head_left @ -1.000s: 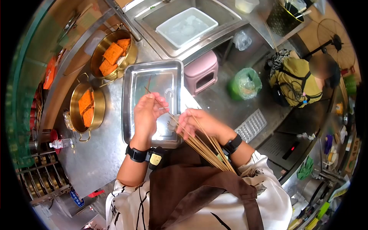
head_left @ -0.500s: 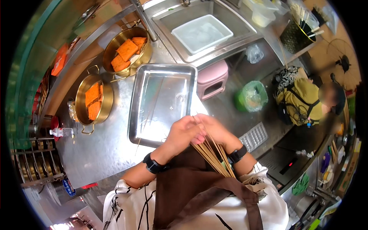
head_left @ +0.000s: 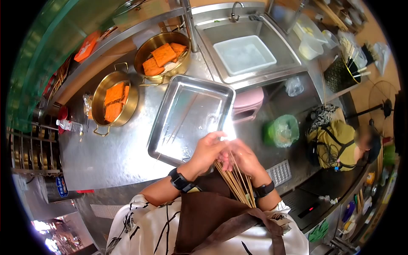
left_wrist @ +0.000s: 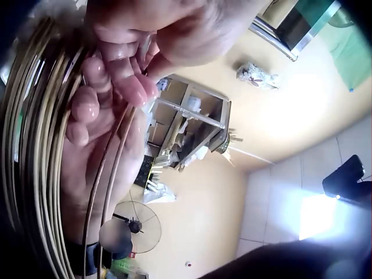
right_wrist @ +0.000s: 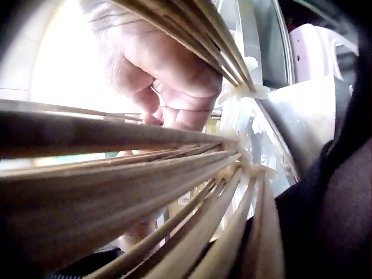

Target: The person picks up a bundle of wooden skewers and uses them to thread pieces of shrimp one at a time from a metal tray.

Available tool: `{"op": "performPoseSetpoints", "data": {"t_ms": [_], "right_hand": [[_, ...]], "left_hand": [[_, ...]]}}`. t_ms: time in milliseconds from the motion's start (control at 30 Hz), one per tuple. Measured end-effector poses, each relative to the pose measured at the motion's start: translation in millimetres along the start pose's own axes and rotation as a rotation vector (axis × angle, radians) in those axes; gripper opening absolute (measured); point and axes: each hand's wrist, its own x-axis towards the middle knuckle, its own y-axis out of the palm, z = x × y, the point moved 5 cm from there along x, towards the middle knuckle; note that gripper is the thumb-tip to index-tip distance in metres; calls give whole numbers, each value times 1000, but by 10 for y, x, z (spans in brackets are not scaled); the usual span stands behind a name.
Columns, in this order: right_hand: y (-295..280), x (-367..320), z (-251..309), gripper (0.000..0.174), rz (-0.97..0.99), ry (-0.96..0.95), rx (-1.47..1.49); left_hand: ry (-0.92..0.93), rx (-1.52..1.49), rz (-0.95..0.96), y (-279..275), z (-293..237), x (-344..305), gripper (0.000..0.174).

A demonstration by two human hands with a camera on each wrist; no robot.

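Note:
In the head view my right hand [head_left: 247, 160] grips a bundle of thin wooden skewers [head_left: 237, 183] that slant down toward the brown apron. My left hand [head_left: 207, 152] meets it, fingertips close to the right fingers. In the left wrist view the curled left fingers [left_wrist: 132, 87] pinch at the upper ends of two skewers [left_wrist: 107, 186] standing apart from the bundle. The right wrist view shows pale, glossy pieces [right_wrist: 251, 165] on the skewers' far ends. Beyond the hands is a metal tray [head_left: 159, 127], a thin skewer [head_left: 176, 127] lying across it.
Two brass pots [head_left: 137, 104] with orange slabs stand left of the tray. Behind is a sink [head_left: 204, 42] with a white basin [head_left: 244, 70]. A pink stool [head_left: 248, 102] and a green bin [head_left: 272, 134] are on the right, near a person in yellow-green [head_left: 340, 144].
My left hand has moved from over the tray, where it held a single skewer, back to the right hand. A skewer now lies in the tray. The head view has turned.

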Motion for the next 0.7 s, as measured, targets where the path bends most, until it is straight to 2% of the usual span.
{"op": "performPoseSetpoints", "data": {"t_ms": [100, 200, 233, 400, 467, 567, 700], "right_hand": [[2, -69, 73, 22, 75, -26, 15], [-21, -66, 20, 17, 97, -29, -142], [-7, -66, 25, 15, 124, -47, -242], [20, -56, 44, 3, 156, -90, -244], [50, -69, 62, 16, 161, -87, -139], [37, -60, 45, 25, 188, -90, -147], [21, -110, 73, 20, 161, -61, -165]], "left_hand": [[-82, -3, -53, -65, 2, -48, 27], [-133, -34, -96, -104, 41, -75, 25], [-127, -35, -98, -114, 33, -73, 25], [-90, -34, -123, -190, 75, -46, 24], [-78, -21, -142, -190, 78, -56, 23], [-86, 7, -139, -220, 88, -35, 20], [-144, 46, -56, -230, 50, 2, 18]]}}
